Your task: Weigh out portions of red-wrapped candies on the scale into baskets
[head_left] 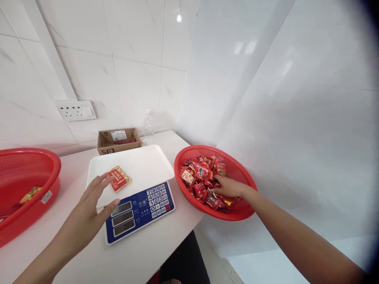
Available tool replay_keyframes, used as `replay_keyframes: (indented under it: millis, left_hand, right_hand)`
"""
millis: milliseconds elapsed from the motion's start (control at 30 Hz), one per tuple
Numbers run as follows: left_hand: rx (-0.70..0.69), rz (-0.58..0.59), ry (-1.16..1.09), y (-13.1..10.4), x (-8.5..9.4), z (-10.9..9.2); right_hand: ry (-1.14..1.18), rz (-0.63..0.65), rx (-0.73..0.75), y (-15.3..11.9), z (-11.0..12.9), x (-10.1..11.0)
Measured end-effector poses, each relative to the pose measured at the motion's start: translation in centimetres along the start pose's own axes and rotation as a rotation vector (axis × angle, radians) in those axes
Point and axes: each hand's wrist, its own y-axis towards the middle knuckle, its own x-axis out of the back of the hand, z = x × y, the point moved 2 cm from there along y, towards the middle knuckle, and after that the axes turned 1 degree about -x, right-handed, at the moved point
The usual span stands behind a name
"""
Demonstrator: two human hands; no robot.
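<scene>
Hovering at the left edge of the scale (pixel 145 161), the left hand (pixel 84 209) is spread; in the basket (pixel 241 213), the right hand (pixel 231 187) touches packets (pixel 199 172), grip unclear.

Cardboard box (pixel 126 147): open, far side of tabletop (pixel 85 260) | Clear bottle (pixel 148 125): upright, just right of box | Socket panel (pixel 76 111): wall-mounted, far left | White conduit (pixel 53 51): rises from panel

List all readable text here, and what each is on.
"志准": scale panel
"7 8 9 4 5 6 1 2 3 0 .": scale keypad
"枣": red packet in the right basket
"SF": cardboard box
Too small or blurred: scale displays, small panel print, flat packet, box label, left basket's tag.
</scene>
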Motion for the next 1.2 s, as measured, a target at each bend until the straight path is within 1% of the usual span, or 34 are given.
replay_keyframes:
  millis: [133, 267, 367, 500, 667, 800, 900, 1033, 1200]
  left_hand:
    - [-0.033, 0.022, -0.024, 0.0, -0.9, -1.0]
    - [-0.041, 0.056, -0.003, -0.1, -1.5, -1.0]
    - [-0.037, 0.075, 0.001, -0.3, -1.6, -0.8]
    - [-0.033, 0.061, -0.011, -0.5, -1.6, -0.7]
    - [-0.013, 0.059, -0.039, -0.9, -1.7, -0.7]
    - [0.027, 0.082, -0.041, -1.1, -1.5, -0.4]
    - [0.035, 0.072, -0.035, -1.5, -1.1, 0.1]
    - [0.060, 0.042, -0.042, -2.2, -0.7, 1.0]
    - [0.082, 0.010, -0.080, -3.0, -0.4, 1.8]
  right_hand:
    - [-0.060, -0.046, -0.003, -0.4, 0.6, -0.1]
    - [-0.056, -0.088, -0.012, -0.5, 0.6, -0.2]
    - [-0.052, -0.112, 0.016, -0.2, 0.7, -0.5]
    - [-0.081, -0.137, 0.050, 0.5, 0.9, -0.7]
    - [-0.092, -0.220, 0.044, 0.8, 1.5, -0.1]
    - [-0.043, -0.295, 0.049, 0.4, 2.0, 0.9]
    - [0.005, -0.353, 0.062, 0.1, 2.1, 2.1]
    - [0.086, -0.444, 0.093, 0.1, 2.1, 4.0]
    - [0.185, -0.517, 0.098, -0.3, 2.6, 6.6]
